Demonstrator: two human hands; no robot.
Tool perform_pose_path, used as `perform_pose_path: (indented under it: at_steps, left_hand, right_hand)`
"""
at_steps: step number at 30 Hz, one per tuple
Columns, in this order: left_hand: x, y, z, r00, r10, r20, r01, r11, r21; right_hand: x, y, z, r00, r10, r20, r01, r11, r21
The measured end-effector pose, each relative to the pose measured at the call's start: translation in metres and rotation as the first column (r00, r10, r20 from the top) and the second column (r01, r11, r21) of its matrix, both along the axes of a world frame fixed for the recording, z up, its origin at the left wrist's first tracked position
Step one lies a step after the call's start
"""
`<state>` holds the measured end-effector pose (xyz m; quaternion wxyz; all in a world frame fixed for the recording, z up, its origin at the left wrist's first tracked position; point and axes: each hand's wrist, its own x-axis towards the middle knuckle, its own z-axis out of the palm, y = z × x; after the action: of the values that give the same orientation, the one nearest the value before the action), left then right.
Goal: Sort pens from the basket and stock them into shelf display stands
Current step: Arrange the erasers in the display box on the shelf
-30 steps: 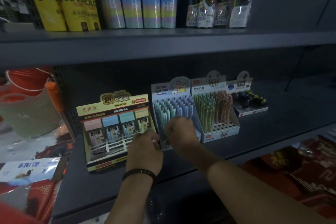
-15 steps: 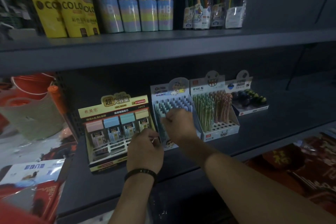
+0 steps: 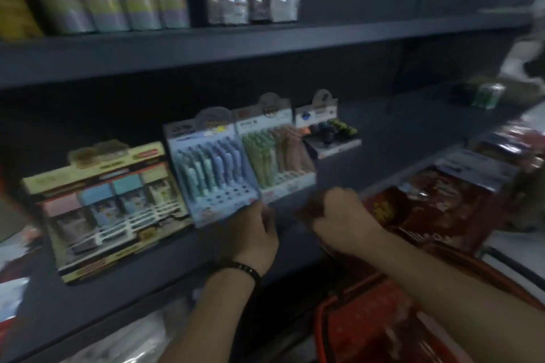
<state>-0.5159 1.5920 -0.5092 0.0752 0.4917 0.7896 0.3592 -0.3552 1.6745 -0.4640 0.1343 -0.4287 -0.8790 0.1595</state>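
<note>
The picture is motion-blurred. A blue display stand (image 3: pixel 212 174) with light blue and teal pens stands on the dark shelf (image 3: pixel 383 144). To its right is a stand of green and pink pens (image 3: pixel 277 156). My left hand (image 3: pixel 253 233), with a dark bracelet on the wrist, grips the blue stand's front right corner. My right hand (image 3: pixel 339 215) hovers in front of the shelf edge, right of the left hand, fingers curled; blur hides whether it holds anything. The red basket (image 3: pixel 368 330) is below my right forearm.
A yellow stand of lead-refill boxes (image 3: pixel 103 200) sits left of the blue stand, and a small eraser stand (image 3: pixel 327 132) sits at the right. The upper shelf (image 3: pixel 236 47) carries pencil tubes. Red packets (image 3: pixel 436 206) lie lower right.
My right hand has come off the blue stand's pens and moved right and down, out to the shelf's front edge. The view has swung right, bringing the red basket into sight. My left hand stays at the stand's front.
</note>
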Motion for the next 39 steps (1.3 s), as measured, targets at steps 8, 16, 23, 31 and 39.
perform_pose_path:
  at_steps: [8, 16, 23, 31, 39]
  left_hand:
    - [0.185, 0.043, -0.086, 0.83, -0.547, 0.109, 0.551, 0.776, -0.305]
    - [0.293, 0.102, -0.251, 0.741, -0.671, 0.022, 0.523, 0.557, -0.645]
    - [0.33, 0.149, -0.351, 0.558, -0.756, -0.343, 0.348, 0.589, -0.73]
    - [0.35, 0.146, -0.397, 0.689, -0.707, -0.16, 0.3, 0.479, -0.825]
    - [0.35, 0.151, -0.372, 0.786, -0.617, -0.037, 0.296, 0.429, -0.853]
  right_hand:
    - [0.263, 0.012, -0.093, 0.897, -0.337, 0.286, 0.407, 0.882, -0.236]
    - [0.351, 0.024, -0.162, 0.842, -0.214, 0.495, 0.452, 0.78, -0.433]
    - [0.352, 0.038, -0.183, 0.919, -0.264, 0.293, 0.387, 0.745, -0.543]
    - [0.372, 0.044, -0.199, 0.886, -0.309, 0.345, 0.461, 0.663, -0.589]
    - [0.368, 0.048, -0.199, 0.889, -0.326, 0.321, 0.456, 0.686, -0.566]
